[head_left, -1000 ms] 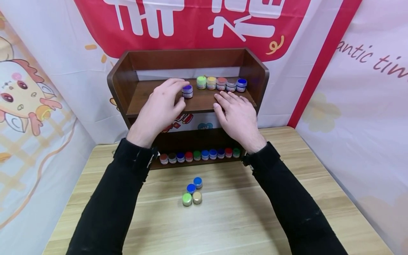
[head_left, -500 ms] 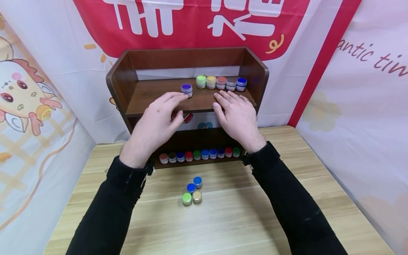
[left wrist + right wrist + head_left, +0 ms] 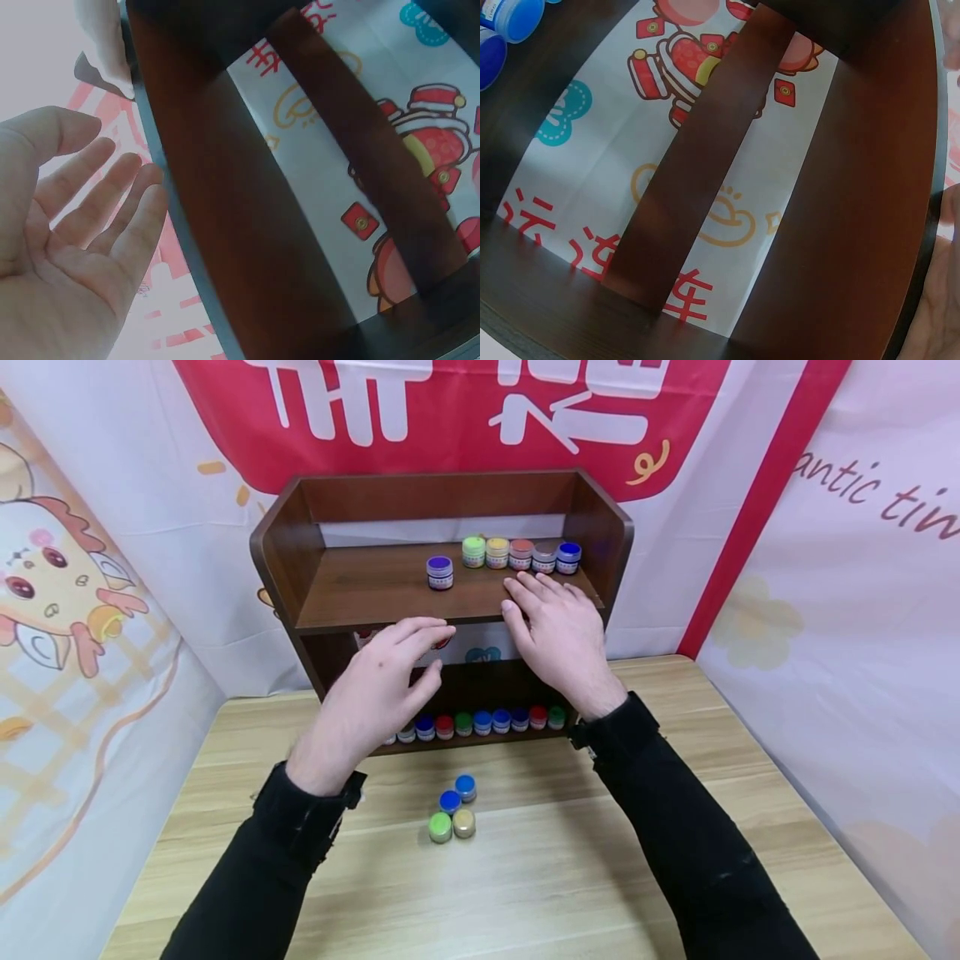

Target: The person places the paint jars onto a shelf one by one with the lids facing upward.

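My left hand [image 3: 378, 689] hangs in front of the shelf unit, holding nothing, its fingers loosely bent; the left wrist view shows the bare palm [image 3: 64, 277]. Above it, a small paint jar with a purple lid [image 3: 440, 573] stands alone on the upper shelf [image 3: 360, 589]. My right hand [image 3: 561, 639] rests at that shelf's front edge with its fingers extended, just before a row of jars. In the row are a light green jar [image 3: 474, 552], a yellow jar [image 3: 497, 554], a reddish one [image 3: 521, 556], a grey one [image 3: 543, 559] and a blue-lidded one [image 3: 568, 558].
Several jars, one a green-lidded jar [image 3: 463, 724], line the lower shelf. In front on the wooden table [image 3: 555, 868] stand two blue-lidded jars [image 3: 450, 802], a light green jar [image 3: 440, 827] and a tan jar [image 3: 464, 823]. A printed cloth [image 3: 795, 577] hangs around the table.
My left hand has drawn away from the purple-lidded jar, moving down and toward me, and now partly covers the lower row's left end. The right hand stays where it was.
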Tool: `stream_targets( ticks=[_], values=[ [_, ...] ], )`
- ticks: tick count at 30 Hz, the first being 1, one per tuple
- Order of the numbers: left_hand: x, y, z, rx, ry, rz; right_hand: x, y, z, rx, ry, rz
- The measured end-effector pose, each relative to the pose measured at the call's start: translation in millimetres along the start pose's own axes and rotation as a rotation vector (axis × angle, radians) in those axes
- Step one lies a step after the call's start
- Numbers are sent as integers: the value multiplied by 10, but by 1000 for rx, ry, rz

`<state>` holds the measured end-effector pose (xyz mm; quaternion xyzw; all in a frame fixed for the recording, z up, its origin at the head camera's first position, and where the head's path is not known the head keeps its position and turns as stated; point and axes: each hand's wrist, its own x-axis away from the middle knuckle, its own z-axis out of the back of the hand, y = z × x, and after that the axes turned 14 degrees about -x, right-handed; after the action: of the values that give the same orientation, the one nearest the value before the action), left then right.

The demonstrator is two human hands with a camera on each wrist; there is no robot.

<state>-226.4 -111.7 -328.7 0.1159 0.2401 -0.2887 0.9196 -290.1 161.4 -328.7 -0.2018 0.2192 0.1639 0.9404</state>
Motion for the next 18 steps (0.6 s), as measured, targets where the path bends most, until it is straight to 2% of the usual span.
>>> stream_targets(
  ticks=[8, 18],
  values=[
    [100, 22, -215, 55, -97, 13, 0, 0, 3, 1, 6, 5],
    [226, 70, -518, 47, -222, 9, 2, 5, -1, 1, 9, 11]
  ],
)
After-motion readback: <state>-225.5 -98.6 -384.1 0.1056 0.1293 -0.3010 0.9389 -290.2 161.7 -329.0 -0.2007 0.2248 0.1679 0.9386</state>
